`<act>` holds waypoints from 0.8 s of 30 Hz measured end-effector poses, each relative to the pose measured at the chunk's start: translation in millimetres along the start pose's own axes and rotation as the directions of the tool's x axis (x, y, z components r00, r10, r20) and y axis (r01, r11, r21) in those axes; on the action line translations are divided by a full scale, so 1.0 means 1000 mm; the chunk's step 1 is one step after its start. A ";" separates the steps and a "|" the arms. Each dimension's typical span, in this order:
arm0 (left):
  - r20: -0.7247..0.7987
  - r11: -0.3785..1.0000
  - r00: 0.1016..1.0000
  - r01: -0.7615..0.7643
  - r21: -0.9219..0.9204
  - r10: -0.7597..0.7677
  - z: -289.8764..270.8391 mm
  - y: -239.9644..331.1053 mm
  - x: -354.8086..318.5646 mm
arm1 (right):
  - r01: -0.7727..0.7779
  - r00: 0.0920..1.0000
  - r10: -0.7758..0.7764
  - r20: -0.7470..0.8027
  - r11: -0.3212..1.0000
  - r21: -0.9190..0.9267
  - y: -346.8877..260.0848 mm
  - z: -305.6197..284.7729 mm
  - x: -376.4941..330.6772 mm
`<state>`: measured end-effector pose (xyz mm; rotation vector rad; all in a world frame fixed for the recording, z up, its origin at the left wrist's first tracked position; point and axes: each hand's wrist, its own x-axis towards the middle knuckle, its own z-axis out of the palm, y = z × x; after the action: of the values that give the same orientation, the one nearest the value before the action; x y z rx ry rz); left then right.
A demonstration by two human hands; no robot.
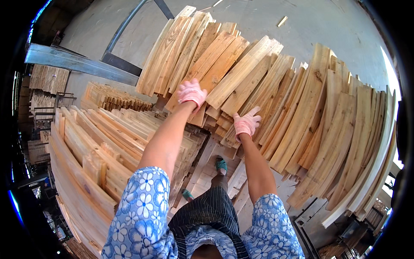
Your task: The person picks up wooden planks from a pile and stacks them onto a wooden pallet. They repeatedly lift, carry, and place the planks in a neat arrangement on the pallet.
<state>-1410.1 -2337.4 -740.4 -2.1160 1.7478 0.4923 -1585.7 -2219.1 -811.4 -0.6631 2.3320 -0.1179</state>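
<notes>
Both my hands wear pink knitted work gloves. My left hand (pixel 192 93) lies on the near end of an orange-brown wooden board (pixel 217 64), its fingers stretched out over the wood. My right hand (pixel 247 122) is lower and to the right, fingers apart, at the near ends of several stacked planks (pixel 267 97). A paler board (pixel 241 71) lies between the two hands. The planks fan out side by side in a wide, uneven pile, their near ends toward me. Whether the right fingertips press on a plank is hard to make out.
Another large stack of boards (pixel 99 146) stands on my left. A blue-grey metal beam (pixel 82 64) juts in at the upper left. Long planks (pixel 345 142) curve along the right side. A small wood offcut (pixel 282 21) lies on the grey floor (pixel 258 17). My feet stand between the stacks.
</notes>
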 end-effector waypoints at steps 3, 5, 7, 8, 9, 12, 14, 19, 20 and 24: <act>0.052 0.971 0.975 0.219 -0.099 -0.215 0.027 -0.056 0.038 | 0.093 0.993 -0.080 -0.091 0.984 0.151 0.017 0.002 0.002; 0.070 0.949 0.967 0.253 -0.189 -0.244 0.054 -0.106 0.058 | 0.245 0.964 -0.199 -0.177 0.925 0.292 0.027 0.004 -0.005; 0.082 0.953 0.970 0.240 -0.183 -0.229 0.061 -0.105 0.059 | 0.350 0.935 -0.289 -0.206 0.849 0.397 0.024 -0.004 -0.015; 0.126 0.943 0.963 0.260 -0.208 -0.238 0.058 -0.088 0.056 | 0.392 0.918 -0.323 -0.230 0.832 0.393 0.014 -0.004 -0.014; 0.156 0.929 0.954 0.286 -0.235 -0.255 0.050 -0.074 0.051 | 0.445 0.894 -0.369 -0.256 0.804 0.395 -0.004 -0.009 -0.014; 0.215 0.916 0.966 0.211 -0.341 -0.143 0.063 -0.079 0.038 | 0.376 0.925 -0.366 -0.097 0.855 0.358 -0.083 -0.023 -0.008; 0.300 0.929 0.943 0.233 -0.286 -0.144 0.059 -0.034 0.007 | 0.260 0.965 -0.255 -0.054 0.958 0.121 -0.112 -0.016 0.012; 0.299 0.756 0.892 0.448 -0.478 -0.339 0.079 -0.043 -0.004 | 0.260 0.957 -0.281 -0.072 0.941 -0.214 -0.116 0.014 0.020; 0.324 0.692 0.855 0.518 -0.502 -0.405 0.088 -0.054 -0.002 | 0.283 0.946 -0.316 -0.080 0.918 -0.276 -0.106 0.013 0.020; 0.305 0.557 0.822 0.556 -0.618 -0.481 0.127 -0.080 -0.001 | 0.266 0.944 -0.308 -0.115 0.921 -0.284 -0.074 -0.001 0.030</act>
<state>-1337.5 -2261.4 -847.4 -2.8818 0.8077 1.1779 -1573.3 -2298.4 -809.4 -1.1702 2.4087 0.0108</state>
